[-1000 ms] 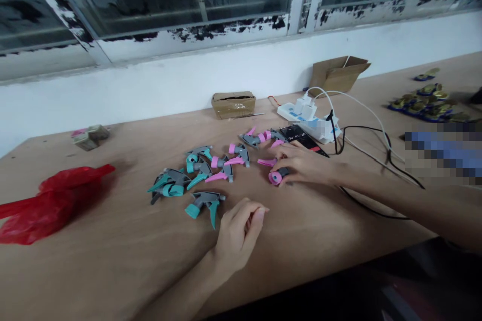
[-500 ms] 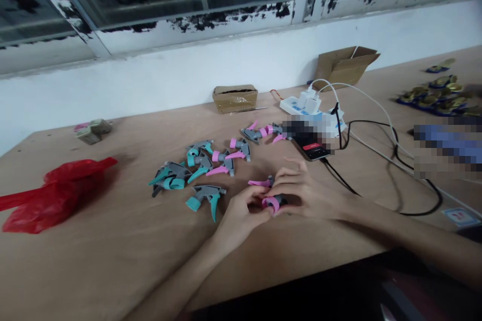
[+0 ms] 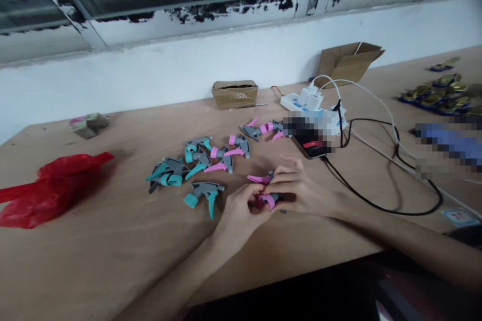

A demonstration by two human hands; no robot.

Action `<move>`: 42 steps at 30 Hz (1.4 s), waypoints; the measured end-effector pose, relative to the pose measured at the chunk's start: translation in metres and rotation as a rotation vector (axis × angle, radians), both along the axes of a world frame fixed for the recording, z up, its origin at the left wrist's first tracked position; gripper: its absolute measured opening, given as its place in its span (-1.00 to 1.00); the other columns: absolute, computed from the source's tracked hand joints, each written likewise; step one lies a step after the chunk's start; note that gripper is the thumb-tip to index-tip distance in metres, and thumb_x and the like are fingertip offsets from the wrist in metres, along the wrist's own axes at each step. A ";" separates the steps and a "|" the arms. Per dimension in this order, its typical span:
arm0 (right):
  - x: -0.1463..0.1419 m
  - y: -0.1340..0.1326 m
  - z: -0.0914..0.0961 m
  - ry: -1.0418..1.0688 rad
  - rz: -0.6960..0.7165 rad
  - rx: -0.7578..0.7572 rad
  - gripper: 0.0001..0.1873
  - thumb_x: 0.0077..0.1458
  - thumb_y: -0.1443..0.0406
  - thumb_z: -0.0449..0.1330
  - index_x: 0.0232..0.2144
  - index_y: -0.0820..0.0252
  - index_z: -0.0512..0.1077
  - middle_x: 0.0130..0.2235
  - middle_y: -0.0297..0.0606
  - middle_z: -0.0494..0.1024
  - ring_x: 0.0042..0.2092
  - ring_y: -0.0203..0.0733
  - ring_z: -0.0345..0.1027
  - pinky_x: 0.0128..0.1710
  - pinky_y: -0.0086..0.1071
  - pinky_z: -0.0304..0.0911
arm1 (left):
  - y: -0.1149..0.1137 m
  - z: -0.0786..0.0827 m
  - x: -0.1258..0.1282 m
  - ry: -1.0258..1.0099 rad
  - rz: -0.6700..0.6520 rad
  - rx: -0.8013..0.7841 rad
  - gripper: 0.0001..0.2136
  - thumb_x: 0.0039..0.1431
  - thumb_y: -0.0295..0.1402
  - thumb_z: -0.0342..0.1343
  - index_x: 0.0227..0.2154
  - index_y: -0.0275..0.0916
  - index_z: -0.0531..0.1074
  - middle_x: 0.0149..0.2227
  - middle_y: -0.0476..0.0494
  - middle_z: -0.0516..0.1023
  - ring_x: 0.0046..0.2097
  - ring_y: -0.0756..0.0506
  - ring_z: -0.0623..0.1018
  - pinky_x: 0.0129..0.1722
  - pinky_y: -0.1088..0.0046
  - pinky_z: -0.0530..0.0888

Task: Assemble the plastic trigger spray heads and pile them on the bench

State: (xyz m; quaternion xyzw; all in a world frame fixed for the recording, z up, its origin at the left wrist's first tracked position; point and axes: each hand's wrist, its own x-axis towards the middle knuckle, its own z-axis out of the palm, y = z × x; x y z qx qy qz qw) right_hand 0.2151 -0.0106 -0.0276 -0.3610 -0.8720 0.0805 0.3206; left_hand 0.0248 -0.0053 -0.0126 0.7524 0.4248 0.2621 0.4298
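Between my two hands is a grey and pink trigger sprayer head (image 3: 268,201), its pink collar facing me. My left hand (image 3: 243,205) pinches the collar from the left, thumb and forefinger closed on it. From the right, my right hand (image 3: 293,188) grips the grey body, its fingers bent over the top and hiding much of it. A pink trigger (image 3: 259,179) sticks out just beyond my fingers. A teal and grey sprayer head (image 3: 205,194) lies to the left of my left hand. Several more teal sprayer heads (image 3: 169,173) and pink sprayer heads (image 3: 239,145) lie behind it.
A red plastic bag (image 3: 56,185) lies at the left. A phone (image 3: 314,148), a white power strip (image 3: 291,104) and looping cables (image 3: 376,205) occupy the right. Cardboard boxes (image 3: 235,96) stand by the wall. Gold and blue pieces (image 3: 440,94) lie far right.
The view has shifted slightly. Both hands stay closed on the pink sprayer head, whose collar has turned a little. The other sprayer heads lie as before.
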 end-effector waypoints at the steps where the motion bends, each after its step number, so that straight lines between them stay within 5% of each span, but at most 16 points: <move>1: 0.000 0.000 -0.001 0.000 -0.002 0.011 -0.70 0.08 0.07 0.13 -0.21 0.07 0.47 -0.30 -0.37 0.58 -0.21 -0.22 0.32 0.12 -0.07 -0.24 | 0.000 0.001 0.000 0.025 0.008 0.049 -0.82 -0.06 -0.49 0.13 -0.31 -0.27 0.43 -0.38 -0.05 0.49 -0.41 0.01 0.45 -0.40 0.51 0.44; 10: -0.001 0.004 -0.007 -0.046 -0.033 0.066 -0.69 0.07 0.12 0.15 -0.14 0.08 0.42 -0.25 -0.33 0.56 -0.18 -0.21 0.32 0.14 -0.04 -0.24 | 0.000 0.000 -0.005 0.080 0.013 0.152 -0.66 -0.09 -0.56 0.10 -0.18 -0.22 0.41 -0.36 0.00 0.50 -0.43 0.04 0.45 -0.44 0.55 0.45; 19: -0.010 0.011 -0.008 -0.019 -0.101 0.106 -0.75 0.01 0.18 0.19 -0.24 0.15 0.45 -0.34 -0.33 0.52 -0.22 -0.22 0.33 0.13 -0.07 -0.14 | -0.001 -0.005 -0.007 0.180 0.066 0.282 -0.67 0.02 -0.57 0.03 -0.11 -0.20 0.32 -0.26 -0.08 0.51 -0.29 -0.06 0.50 -0.27 0.36 0.48; 26: -0.013 0.004 -0.012 0.052 -0.200 0.065 -0.82 -0.03 0.24 0.21 -0.31 0.13 0.44 -0.37 -0.37 0.52 -0.25 -0.23 0.33 0.13 -0.10 -0.17 | -0.005 -0.006 -0.006 0.382 0.150 0.529 -0.92 0.08 -0.52 0.03 -0.36 -0.25 0.36 -0.40 -0.06 0.49 -0.36 -0.07 0.49 -0.35 0.42 0.40; 32: -0.019 -0.002 -0.010 0.083 -0.276 -0.016 -0.82 -0.02 0.21 0.23 -0.33 0.13 0.44 -0.37 -0.39 0.55 -0.24 -0.23 0.35 0.12 -0.12 -0.19 | -0.001 -0.003 -0.009 0.569 0.139 0.690 -0.88 0.11 -0.50 -0.02 -0.48 -0.24 0.37 -0.48 -0.04 0.46 -0.40 -0.06 0.46 -0.39 0.43 0.32; 37: -0.009 0.001 -0.001 0.077 -0.293 -0.066 -0.76 0.01 0.13 0.21 -0.25 0.07 0.44 -0.33 -0.37 0.56 -0.22 -0.21 0.37 0.13 -0.08 -0.20 | 0.006 0.005 -0.015 0.424 0.190 0.502 -0.93 0.07 -0.49 0.01 -0.47 -0.24 0.35 -0.48 0.00 0.42 -0.44 0.00 0.40 -0.41 0.48 0.30; 42: 0.000 0.006 0.003 0.128 -0.286 -0.071 -0.70 0.00 0.11 0.23 -0.18 0.03 0.43 -0.30 -0.39 0.58 -0.21 -0.23 0.40 0.12 -0.11 -0.11 | 0.012 0.014 -0.017 0.053 0.149 -0.058 -0.86 0.16 -0.30 -0.03 -0.40 -0.24 0.36 -0.50 0.02 0.38 -0.50 0.04 0.36 -0.56 0.57 0.29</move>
